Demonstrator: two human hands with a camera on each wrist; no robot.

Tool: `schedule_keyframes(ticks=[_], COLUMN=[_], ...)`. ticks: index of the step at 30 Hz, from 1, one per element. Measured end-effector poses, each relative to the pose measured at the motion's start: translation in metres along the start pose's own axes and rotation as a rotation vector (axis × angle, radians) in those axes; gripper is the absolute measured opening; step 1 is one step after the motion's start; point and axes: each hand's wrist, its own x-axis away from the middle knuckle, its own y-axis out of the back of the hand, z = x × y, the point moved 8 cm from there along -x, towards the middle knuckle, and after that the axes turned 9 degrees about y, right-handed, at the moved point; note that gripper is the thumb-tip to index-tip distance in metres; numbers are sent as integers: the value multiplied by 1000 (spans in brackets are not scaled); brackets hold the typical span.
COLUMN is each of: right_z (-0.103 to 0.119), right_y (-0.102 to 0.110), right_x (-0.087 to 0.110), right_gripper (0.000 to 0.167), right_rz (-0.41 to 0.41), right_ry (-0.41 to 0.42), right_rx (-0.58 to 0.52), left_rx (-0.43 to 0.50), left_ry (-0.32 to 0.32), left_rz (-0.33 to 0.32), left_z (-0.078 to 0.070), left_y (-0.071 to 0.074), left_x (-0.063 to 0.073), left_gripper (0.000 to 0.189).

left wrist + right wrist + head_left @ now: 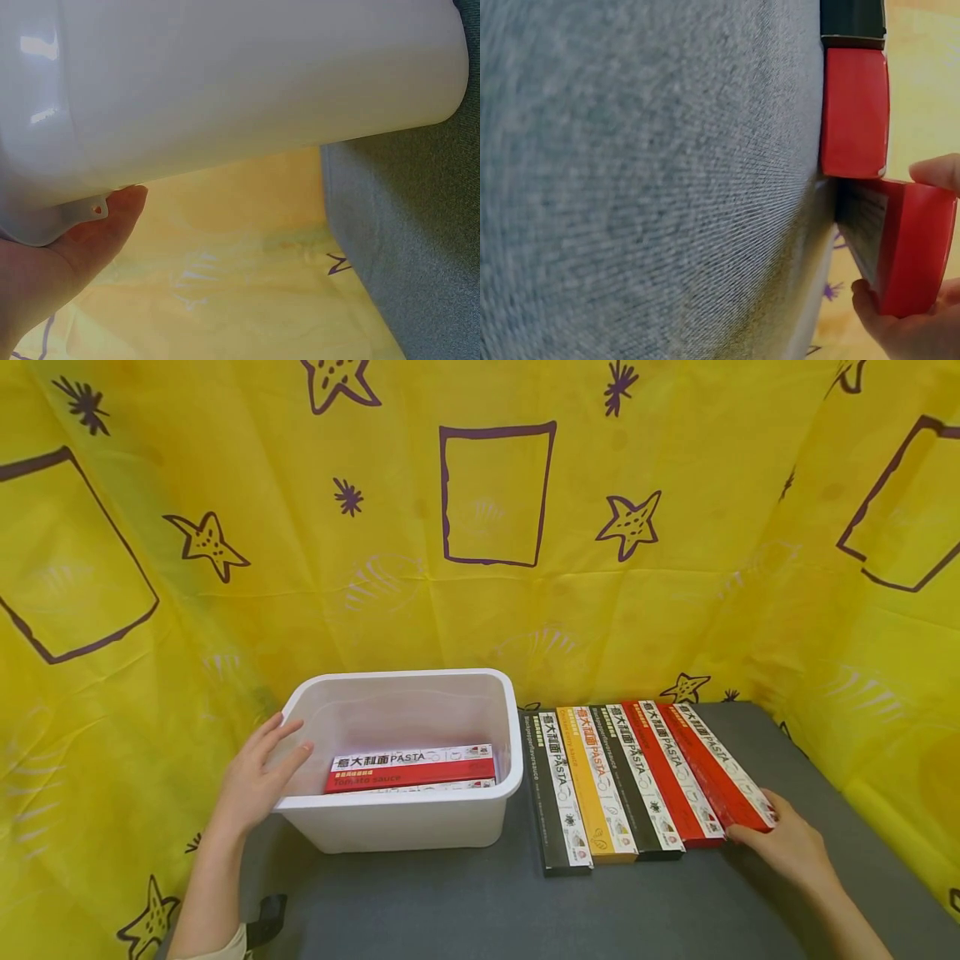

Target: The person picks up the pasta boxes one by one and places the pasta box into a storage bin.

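My left hand (255, 777) holds the left rim of a white plastic bin (390, 822), its fingers on both sides of the edge. In the left wrist view a finger (124, 214) lies under the rim's lip beside a small hole. My right hand (791, 843) grips the near end of the rightmost red pasta box (720, 768), thumb on one side and fingers on the other. In the right wrist view this red pasta box (922, 247) is tilted, its near end raised off the cloth. Another red pasta box (671, 777) lies flat just left of it.
Left of the red boxes lie a black pasta box (637, 785), a yellow one (596, 785) and another black one (555, 793), side by side. Inside the bin is a red tomato sauce pasta box (412, 768). Yellow patterned cloth (570, 610) hangs behind the grey tabletop (420, 910).
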Motion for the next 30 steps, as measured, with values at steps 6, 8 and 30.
schedule_keyframes(ticks=[6, 8, 30], right_z=[6, 9, 49], right_y=[8, 11, 32], right_x=[5, 6, 10], right_gripper=[85, 86, 88], right_rz=[-75, -88, -95], right_ry=[15, 11, 11], right_rx=[-14, -21, -72], left_rx=[-2, -1, 0], left_ry=[2, 5, 13], left_rz=[-1, 1, 13], left_z=[0, 0, 0], left_y=[1, 1, 0], left_x=[0, 0, 0], left_gripper=[57, 57, 59])
